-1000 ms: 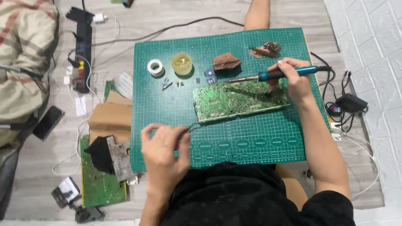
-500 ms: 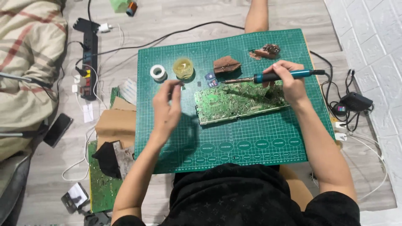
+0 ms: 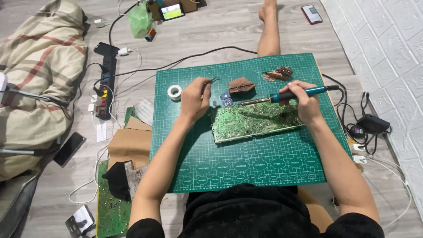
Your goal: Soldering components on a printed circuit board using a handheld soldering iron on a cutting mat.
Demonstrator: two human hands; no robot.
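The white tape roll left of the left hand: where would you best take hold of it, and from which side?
Judging by its pose, grip the white tape roll across its outer rim, coming straight down from above. It lies flat on the green cutting mat with its hole facing up, and its left side is clear; the left hand sits close on its right.

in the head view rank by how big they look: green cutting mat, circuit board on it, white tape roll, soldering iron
1. green cutting mat
2. circuit board
3. soldering iron, long but thin
4. white tape roll

All lie at about the same distance from the camera, so the order looks safe.
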